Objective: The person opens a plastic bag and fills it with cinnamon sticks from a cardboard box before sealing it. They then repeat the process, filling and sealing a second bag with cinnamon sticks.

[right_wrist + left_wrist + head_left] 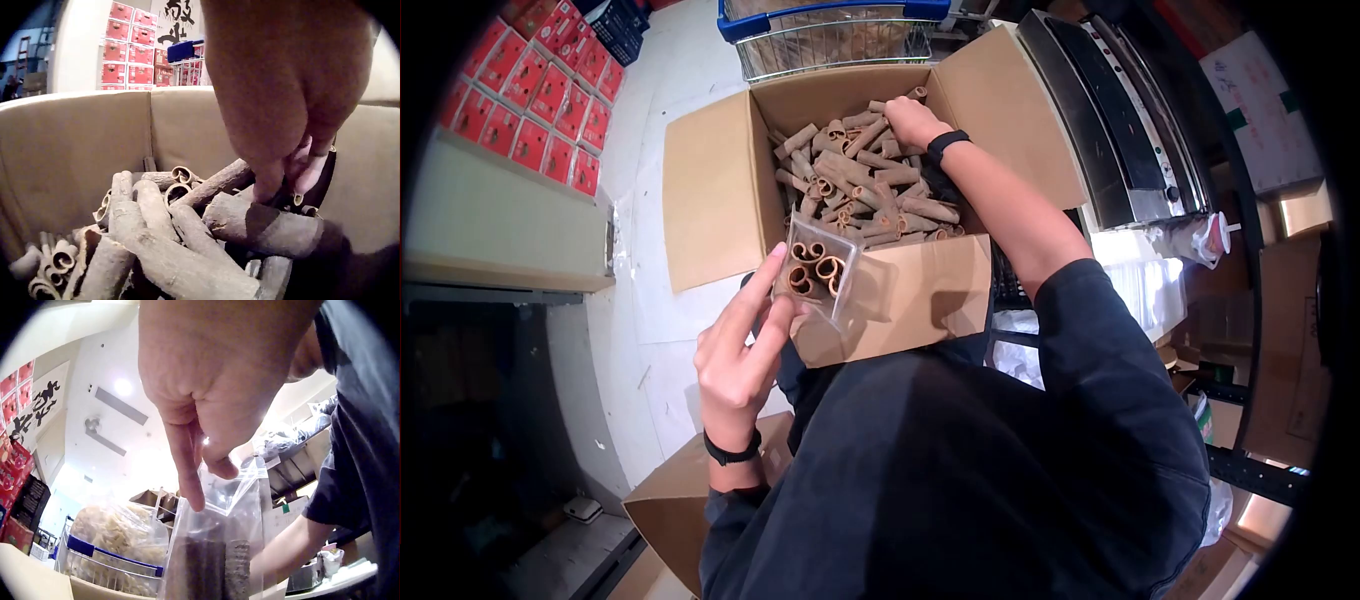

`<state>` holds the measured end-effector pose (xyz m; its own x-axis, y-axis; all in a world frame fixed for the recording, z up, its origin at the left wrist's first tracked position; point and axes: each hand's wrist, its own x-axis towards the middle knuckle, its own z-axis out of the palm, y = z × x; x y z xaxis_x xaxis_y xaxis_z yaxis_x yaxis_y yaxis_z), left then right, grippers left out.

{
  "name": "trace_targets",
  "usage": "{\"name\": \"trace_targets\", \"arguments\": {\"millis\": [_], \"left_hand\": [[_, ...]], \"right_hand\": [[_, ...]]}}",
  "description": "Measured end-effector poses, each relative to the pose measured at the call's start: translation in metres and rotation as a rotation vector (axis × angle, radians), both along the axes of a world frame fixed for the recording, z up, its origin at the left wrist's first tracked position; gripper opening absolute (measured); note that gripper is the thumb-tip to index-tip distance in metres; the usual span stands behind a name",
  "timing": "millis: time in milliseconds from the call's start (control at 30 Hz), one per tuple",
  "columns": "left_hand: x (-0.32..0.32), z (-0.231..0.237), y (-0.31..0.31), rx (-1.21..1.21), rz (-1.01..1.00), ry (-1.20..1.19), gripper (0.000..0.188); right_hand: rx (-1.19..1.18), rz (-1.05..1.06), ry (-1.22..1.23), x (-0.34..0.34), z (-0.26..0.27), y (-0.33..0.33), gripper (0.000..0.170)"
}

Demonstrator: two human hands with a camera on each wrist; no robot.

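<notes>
Judge progress as partway: filling of the clear plastic bag (215,515) begun, not finished. Find this bag at the 7 o'clock corner of the cardboard carton (830,95), over the near flap, with mouth upward and unsealed.

Done: several cinnamon quills (203,562) loaded on end, side by side, with rolled ends facing up in the head view. Cannot give an exact count, owing to overlap and glare on the plastic.

Supported by the left hand (735,355), with the grip clamped on the bag near the mouth, on the 9 o'clock side. Reaching into the carton at 1 o'clock with the right hand (915,122), fingers lowered among the loose quills (187,256). Cannot tell from the views whether clamped on a quill or merely touching; in the right wrist view, note a narrow quill end (298,200) just beside the fingertips.

Remaining, by judgement: further picking from the carton, as needed to complete the fill, and closure of the bag mouth. Note a large, jumbled stock in the carton, spread from 7 o'clock round to 1 o'clock and far exceeding the bagged amount. Do not read that stock as a gauge of completion for this one bag. Cannot confirm how much room remains inside, only a bare band of plastic above the bagged quills at 12 o'clock in the left wrist view
</notes>
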<state>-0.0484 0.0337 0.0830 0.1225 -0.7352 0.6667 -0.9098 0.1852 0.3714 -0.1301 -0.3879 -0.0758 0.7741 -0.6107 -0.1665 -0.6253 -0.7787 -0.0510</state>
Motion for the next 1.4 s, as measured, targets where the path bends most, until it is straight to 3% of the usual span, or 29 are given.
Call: {"name": "trace_targets", "arguments": {"millis": [100, 167, 267, 333, 433, 467, 500, 533, 567, 733, 767, 833, 867, 900, 967, 1000, 1033, 1133, 1167, 1233, 1300, 1400], "left_hand": [[0.001, -0.001, -0.001, -0.001, -0.003, 0.016, 0.013], [0.001, -0.001, 0.0, -0.006, -0.008, 0.025, 0.014], [0.001, 0.0, 0.001, 0.001, -0.014, 0.018, 0.013], [0.0, 0.006, 0.004, 0.055, -0.06, 0.006, 0.012], [-0.006, 0.009, 0.002, 0.038, -0.056, 0.04, 0.01], [-0.006, 0.008, 0.002, 0.034, -0.07, 0.044, 0.01], [-0.007, 0.007, 0.002, 0.044, -0.074, 0.046, 0.01], [-0.008, 0.007, 0.002, 0.038, -0.077, 0.029, 0.011], [-0.009, 0.007, 0.003, 0.036, -0.082, 0.013, 0.011], [-0.012, 0.005, 0.003, 0.032, -0.114, -0.042, 0.013], [-0.014, 0.006, 0.004, 0.037, -0.111, -0.037, 0.013], [-0.014, 0.006, 0.003, 0.033, -0.121, -0.045, 0.015], [-0.014, 0.006, 0.003, 0.023, -0.122, -0.055, 0.016], [-0.015, 0.007, 0.003, 0.029, -0.128, -0.059, 0.016], [-0.017, 0.009, 0.006, 0.063, -0.111, -0.049, 0.019], [-0.018, 0.01, 0.008, 0.066, -0.113, -0.051, 0.019], [-0.018, 0.011, 0.009, 0.104, -0.104, 0.008, 0.021], [-0.022, 0.015, 0.006, 0.121, -0.068, 0.005, 0.025], [-0.022, 0.016, 0.003, 0.101, -0.044, -0.054, 0.027], [-0.02, 0.017, 0.003, 0.111, -0.059, -0.052, 0.028], [-0.016, 0.014, 0.004, 0.118, -0.075, -0.048, 0.028], [-0.015, 0.01, 0.005, 0.089, -0.054, -0.081, 0.022]], "right_hand": [[-0.016, 0.009, 0.047, -0.001, 0.02, 0.002, 0.025], [-0.205, 0.05, -0.081, -0.009, 0.039, 0.007, 0.02], [-0.252, 0.081, -0.174, -0.033, 0.096, 0.027, 0.015], [-0.099, 0.187, -0.453, -0.059, 0.155, 0.056, 0.017], [0.327, 0.285, -0.767, -0.097, 0.235, 0.117, 0.031], [0.431, 0.378, -0.874, -0.106, 0.253, 0.136, 0.022], [0.385, 0.231, -0.632, -0.114, 0.299, 0.168, 0.023], [0.519, 0.316, -0.712, -0.119, 0.301, 0.173, 0.016], [0.473, 0.246, -0.694, -0.125, 0.305, 0.196, 0.02], [0.352, 0.61, -0.697, -0.116, 0.28, 0.221, 0.017], [0.358, 0.599, -0.702, -0.114, 0.278, 0.226, 0.017], [0.345, 0.554, -0.403, -0.103, 0.276, 0.237, 0.015], [0.501, 0.451, -0.399, -0.101, 0.268, 0.241, 0.015], [0.505, 0.446, -0.407, -0.1, 0.259, 0.242, 0.015], [0.272, 0.67, -0.61, -0.094, 0.246, 0.244, 0.013], [0.104, 0.636, -0.289, -0.084, 0.28, 0.262, 0.009], [0.105, 0.635, -0.292, -0.082, 0.272, 0.261, 0.009], [0.539, 0.661, -0.204, -0.072, 0.241, 0.256, 0.005], [0.538, 0.665, -0.207, -0.075, 0.237, 0.255, 0.005], [0.313, 0.709, -0.201, -0.075, 0.251, 0.256, 0.007], [0.393, 0.736, -0.171, -0.077, 0.265, 0.246, 0.01], [0.415, 0.759, -0.365, -0.074, 0.267, 0.237, 0.012]]}}
